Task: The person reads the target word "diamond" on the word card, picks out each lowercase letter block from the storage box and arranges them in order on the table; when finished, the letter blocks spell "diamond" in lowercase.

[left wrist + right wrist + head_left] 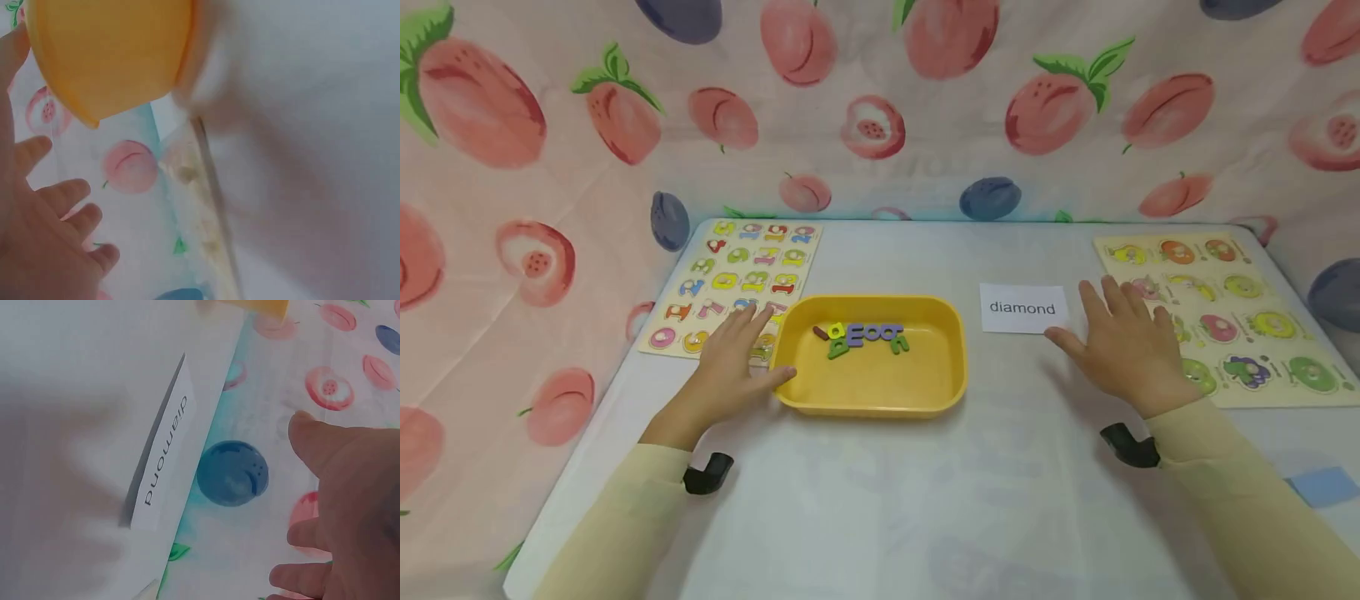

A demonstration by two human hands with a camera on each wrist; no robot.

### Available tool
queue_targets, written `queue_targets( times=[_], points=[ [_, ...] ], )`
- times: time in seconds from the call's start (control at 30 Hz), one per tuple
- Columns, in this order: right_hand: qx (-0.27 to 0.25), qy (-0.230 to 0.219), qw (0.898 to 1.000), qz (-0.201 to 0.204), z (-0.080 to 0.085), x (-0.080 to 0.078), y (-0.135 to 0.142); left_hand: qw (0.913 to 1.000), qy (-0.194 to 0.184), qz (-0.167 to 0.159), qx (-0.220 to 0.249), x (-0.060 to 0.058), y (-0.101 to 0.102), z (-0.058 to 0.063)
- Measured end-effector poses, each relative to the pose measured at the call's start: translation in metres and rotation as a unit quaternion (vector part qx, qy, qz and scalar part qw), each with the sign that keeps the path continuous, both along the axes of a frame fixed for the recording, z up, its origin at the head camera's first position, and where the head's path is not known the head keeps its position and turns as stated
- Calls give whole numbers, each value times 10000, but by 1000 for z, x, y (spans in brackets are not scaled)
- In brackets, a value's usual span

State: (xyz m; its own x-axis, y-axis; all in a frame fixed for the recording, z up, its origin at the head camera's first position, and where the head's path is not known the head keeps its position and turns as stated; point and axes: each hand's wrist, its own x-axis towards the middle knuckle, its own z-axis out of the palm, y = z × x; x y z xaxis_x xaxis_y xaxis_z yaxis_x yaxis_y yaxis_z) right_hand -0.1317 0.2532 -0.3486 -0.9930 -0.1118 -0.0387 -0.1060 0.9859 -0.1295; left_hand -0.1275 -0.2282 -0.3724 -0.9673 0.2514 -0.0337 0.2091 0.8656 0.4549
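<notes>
A flat cream number-puzzle board (708, 286) lies leftmost on the white desk (880, 508). The left hand (726, 375), grip spread, is at a yellow rounded-rectangular plastic tray (865, 385) holding small coloured letters (854, 336). Next, a white rectangular "diamond" card (1022, 308); the right hand (1123, 350), grip spread; a cream fruit-puzzle board (1228, 305).

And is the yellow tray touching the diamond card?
Apart: the head view shows white table between the yellow tray and the diamond card.

Head view looks forward and down over the table (1030, 500); nearer, tilted wrist views share yellow tray (115, 56) and fruit-print cloth (278, 400).
</notes>
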Motion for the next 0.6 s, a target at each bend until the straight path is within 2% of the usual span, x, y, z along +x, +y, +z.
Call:
queue_targets(
  times=[0.13, 0.37, 0.5, 0.6],
  points=[
    [-13, -4, 10000, 73, 0, -1, -10, 9996, -80, -36, 270, 6, 0, -8],
    [-104, 70, 9996, 252, 0, -1, -36, 9960, -434, 134, 775, 12, 1, -18],
    [-240, 143, 9979, 586, 1, 1, -52, 9929, -582, 241, 1005, 12, 2, -22],
    [-365, 430, 9938, 955, 2, 2, -61, 9906, -720, 337, 1109, 11, 2, -24]
  ],
)
